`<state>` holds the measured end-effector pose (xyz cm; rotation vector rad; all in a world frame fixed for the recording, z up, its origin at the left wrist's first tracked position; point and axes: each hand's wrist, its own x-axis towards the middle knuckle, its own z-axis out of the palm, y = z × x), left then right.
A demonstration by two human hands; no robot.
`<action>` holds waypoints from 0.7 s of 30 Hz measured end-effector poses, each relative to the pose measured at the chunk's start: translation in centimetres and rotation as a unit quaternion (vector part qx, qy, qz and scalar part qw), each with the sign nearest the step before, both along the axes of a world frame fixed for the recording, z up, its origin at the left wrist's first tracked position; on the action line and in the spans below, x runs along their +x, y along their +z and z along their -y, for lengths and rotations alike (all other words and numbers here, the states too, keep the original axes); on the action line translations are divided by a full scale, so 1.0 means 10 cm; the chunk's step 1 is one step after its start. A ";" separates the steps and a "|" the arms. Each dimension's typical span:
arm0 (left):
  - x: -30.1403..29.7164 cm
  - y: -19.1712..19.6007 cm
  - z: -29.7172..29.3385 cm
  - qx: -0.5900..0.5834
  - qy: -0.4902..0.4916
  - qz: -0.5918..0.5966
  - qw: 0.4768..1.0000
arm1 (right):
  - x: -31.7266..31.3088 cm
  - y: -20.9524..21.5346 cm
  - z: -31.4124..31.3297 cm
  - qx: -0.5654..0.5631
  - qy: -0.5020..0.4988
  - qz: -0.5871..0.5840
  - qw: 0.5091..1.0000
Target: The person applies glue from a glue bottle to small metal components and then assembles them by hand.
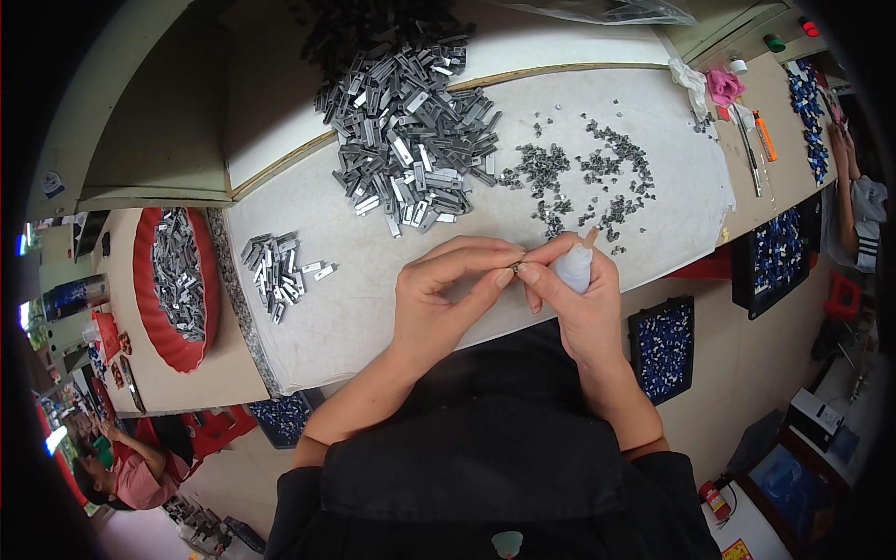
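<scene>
Left hand (439, 294) grip pinches a tiny grey metal part (516, 267) above the counter (364, 308). Right hand (574, 289) clamps a small translucent plastic squeeze bottle (573, 266), nozzle toward one o'clock. Recommendation: steady part; squeeze sparingly.

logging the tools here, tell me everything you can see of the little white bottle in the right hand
The small squeeze bottle looks like soft, translucent white plastic with a rounded body and a tapered, tan-tipped nozzle. It is tilted, nozzle pointing up and to the right. The right hand wraps it between palm and curled fingers, so most of its body is hidden. That hand's fingertips meet the left hand at a tiny part just left of it, above the pale work mat. Its fill level cannot be told.
</scene>
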<state>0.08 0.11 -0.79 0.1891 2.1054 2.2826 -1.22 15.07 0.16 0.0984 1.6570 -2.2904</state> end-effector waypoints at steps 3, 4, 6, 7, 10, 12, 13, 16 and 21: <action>0.00 0.02 -0.01 0.004 0.010 -0.020 1.000 | 0.00 0.03 0.00 0.004 -0.001 -0.016 1.000; 0.00 0.03 -0.02 0.001 0.011 -0.020 1.000 | 0.01 0.04 -0.01 0.002 0.000 -0.016 1.000; 0.00 0.04 -0.03 0.029 0.032 0.009 0.999 | 0.01 0.04 -0.01 0.003 0.003 -0.036 0.999; 0.00 0.06 -0.03 0.028 0.032 0.009 0.999 | 0.01 0.06 0.00 0.001 0.003 -0.035 0.999; 0.00 0.10 -0.02 0.105 0.013 0.067 0.992 | 0.02 0.08 0.00 -0.005 0.010 -0.018 1.000; 0.01 0.12 -0.02 0.099 0.023 0.072 0.992 | 0.02 0.06 -0.01 -0.008 0.022 -0.028 0.999; 0.02 0.11 -0.02 0.098 0.022 0.073 0.992 | 0.02 0.06 0.00 -0.009 0.022 -0.028 0.999; 0.02 0.11 -0.03 0.109 0.023 0.082 0.990 | 0.02 0.07 0.02 -0.009 0.005 -0.023 1.000; 0.00 0.09 -0.02 0.131 0.007 0.098 0.987 | 0.01 0.07 0.02 0.015 0.011 -0.021 1.000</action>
